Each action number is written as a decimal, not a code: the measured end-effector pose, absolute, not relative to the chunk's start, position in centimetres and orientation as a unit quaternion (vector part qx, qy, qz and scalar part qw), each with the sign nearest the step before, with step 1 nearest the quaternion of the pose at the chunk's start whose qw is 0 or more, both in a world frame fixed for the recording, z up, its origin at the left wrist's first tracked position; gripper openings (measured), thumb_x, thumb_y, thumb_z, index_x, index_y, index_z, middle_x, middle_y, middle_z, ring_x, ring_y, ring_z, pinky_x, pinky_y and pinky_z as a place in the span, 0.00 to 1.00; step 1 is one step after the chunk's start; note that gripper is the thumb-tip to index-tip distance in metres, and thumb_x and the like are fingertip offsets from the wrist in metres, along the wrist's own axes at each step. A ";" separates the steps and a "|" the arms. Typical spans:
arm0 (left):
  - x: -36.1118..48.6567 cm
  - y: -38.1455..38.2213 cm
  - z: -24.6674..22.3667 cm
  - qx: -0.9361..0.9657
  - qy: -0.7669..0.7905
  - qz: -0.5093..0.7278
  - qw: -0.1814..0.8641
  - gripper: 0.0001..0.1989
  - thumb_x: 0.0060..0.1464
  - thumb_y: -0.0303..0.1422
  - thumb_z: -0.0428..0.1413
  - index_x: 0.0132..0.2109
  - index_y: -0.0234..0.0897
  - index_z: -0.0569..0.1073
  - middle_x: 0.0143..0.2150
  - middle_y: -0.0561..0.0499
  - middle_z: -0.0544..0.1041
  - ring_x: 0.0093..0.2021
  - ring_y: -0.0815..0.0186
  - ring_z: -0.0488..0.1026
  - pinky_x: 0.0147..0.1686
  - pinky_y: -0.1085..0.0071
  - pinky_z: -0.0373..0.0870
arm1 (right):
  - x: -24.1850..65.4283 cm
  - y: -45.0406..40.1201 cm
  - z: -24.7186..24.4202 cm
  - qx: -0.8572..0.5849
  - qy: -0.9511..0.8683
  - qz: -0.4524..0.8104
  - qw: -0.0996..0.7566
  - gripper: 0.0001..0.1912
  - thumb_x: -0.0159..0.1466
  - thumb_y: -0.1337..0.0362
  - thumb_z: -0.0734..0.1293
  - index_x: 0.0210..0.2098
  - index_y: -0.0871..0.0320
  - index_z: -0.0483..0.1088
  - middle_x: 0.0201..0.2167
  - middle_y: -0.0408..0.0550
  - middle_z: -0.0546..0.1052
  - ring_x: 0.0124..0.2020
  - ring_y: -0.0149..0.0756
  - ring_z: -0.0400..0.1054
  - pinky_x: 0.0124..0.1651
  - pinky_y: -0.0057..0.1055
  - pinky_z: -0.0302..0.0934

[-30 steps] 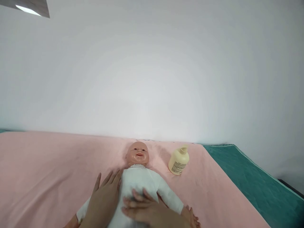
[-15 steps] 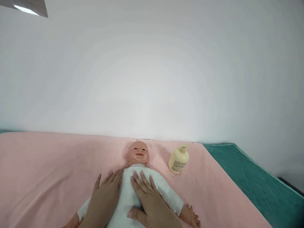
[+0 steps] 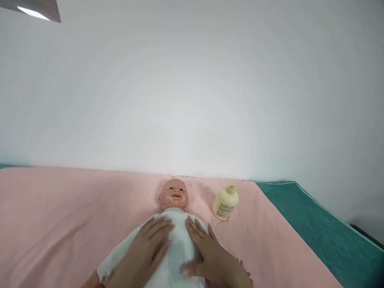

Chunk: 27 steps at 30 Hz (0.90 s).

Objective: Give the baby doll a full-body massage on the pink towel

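A baby doll (image 3: 177, 230) in a white long-sleeved top lies face up on a pink sheet (image 3: 75, 204), its head toward the wall. My left hand (image 3: 148, 242) rests flat on the chest at the left of the picture, fingers stretched toward the middle. On the other side of the chest lies my right hand (image 3: 210, 252), fingers extended and thumb held apart. Neither hand holds anything. My right hand and forearm cover most of the doll's sleeve and hand on that side. The legs are out of frame.
A pale yellow pump bottle (image 3: 225, 202) with a printed label stands on the sheet, right of the doll's head. Green padded cover (image 3: 324, 228) shows along the right. A white wall (image 3: 180, 88) rises behind the bed. Some dark object (image 3: 366, 236) sits at the far right edge.
My left hand has moved right, from the doll's side onto its chest. My right hand has slid right, toward the doll's shoulder and arm. The doll's head and the bottle stay put.
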<state>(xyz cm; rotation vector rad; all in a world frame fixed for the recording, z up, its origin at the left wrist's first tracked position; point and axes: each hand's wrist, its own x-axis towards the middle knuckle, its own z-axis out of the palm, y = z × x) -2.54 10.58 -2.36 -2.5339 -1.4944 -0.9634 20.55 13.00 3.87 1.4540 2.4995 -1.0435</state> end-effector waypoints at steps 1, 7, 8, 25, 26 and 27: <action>-2.2 10.4 -1.9 -0.847 -0.437 -0.304 0.015 0.17 0.62 0.36 0.50 0.56 0.44 0.71 0.56 0.51 0.74 0.57 0.63 0.69 0.60 0.63 0.62 | 20.8 13.1 3.7 0.468 0.815 -0.339 0.034 0.58 0.54 0.43 0.70 0.68 0.59 0.32 0.70 0.48 0.34 0.69 0.42 0.23 0.68 0.43 0.22; -0.2 9.5 1.4 -0.925 -0.300 -0.215 -0.094 0.16 0.59 0.40 0.54 0.54 0.47 0.72 0.52 0.57 0.77 0.56 0.65 0.70 0.62 0.68 0.59 | 21.9 13.8 2.1 0.447 0.831 -0.330 0.026 0.64 0.49 0.43 0.73 0.68 0.58 0.32 0.70 0.47 0.36 0.70 0.41 0.24 0.68 0.44 0.18; -0.1 9.4 1.4 -0.921 -0.309 -0.214 -0.107 0.17 0.59 0.40 0.55 0.55 0.48 0.72 0.53 0.57 0.77 0.57 0.64 0.69 0.62 0.67 0.58 | 22.0 13.8 2.0 0.444 0.833 -0.330 0.026 0.63 0.49 0.43 0.73 0.68 0.58 0.31 0.70 0.47 0.36 0.70 0.41 0.24 0.68 0.44 0.18; -1.4 10.5 -4.6 -0.800 -0.543 -0.252 0.050 0.27 0.64 0.41 0.45 0.68 0.48 0.51 0.68 0.51 0.57 0.66 0.57 0.55 0.61 0.52 0.56 | 20.4 12.7 4.6 0.483 0.806 -0.337 0.057 0.60 0.51 0.47 0.73 0.68 0.59 0.32 0.69 0.47 0.35 0.69 0.43 0.24 0.68 0.45 0.22; -1.4 10.5 -4.6 -0.787 -0.560 -0.254 0.049 0.26 0.65 0.40 0.44 0.68 0.48 0.52 0.67 0.51 0.58 0.66 0.58 0.56 0.62 0.52 0.55 | 20.3 12.4 4.9 0.496 0.799 -0.335 0.061 0.60 0.51 0.48 0.73 0.68 0.57 0.32 0.69 0.47 0.34 0.69 0.45 0.23 0.68 0.45 0.23; -1.5 10.6 -4.6 -0.776 -0.576 -0.253 0.048 0.25 0.65 0.38 0.43 0.67 0.47 0.54 0.67 0.51 0.60 0.65 0.58 0.57 0.62 0.51 0.53 | 20.2 12.1 5.1 0.513 0.789 -0.331 0.063 0.58 0.52 0.48 0.72 0.68 0.56 0.33 0.69 0.46 0.34 0.69 0.46 0.23 0.69 0.46 0.26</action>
